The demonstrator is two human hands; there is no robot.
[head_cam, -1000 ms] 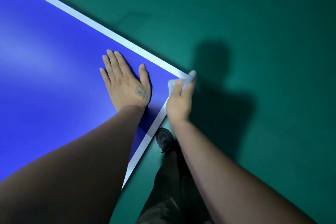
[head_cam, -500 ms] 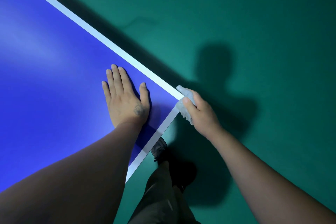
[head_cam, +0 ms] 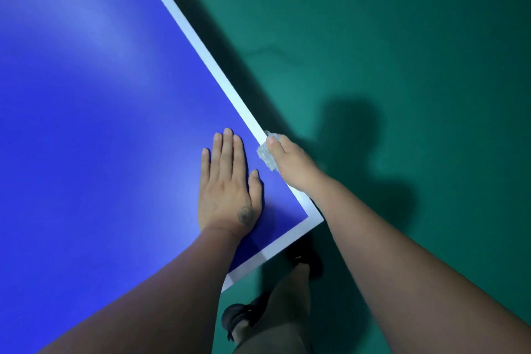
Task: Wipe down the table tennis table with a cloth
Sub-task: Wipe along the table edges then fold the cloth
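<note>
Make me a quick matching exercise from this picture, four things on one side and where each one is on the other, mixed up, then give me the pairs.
Things:
1. left hand
2. cloth
3. shoe
4. right hand

Places:
A. on the green floor below the table corner
B. flat on the blue table top
C. at the table's white side edge, gripping the cloth
D. bunched against the white side edge, under the thumb

Pairs: 1-B, 2-D, 3-A, 4-C
</note>
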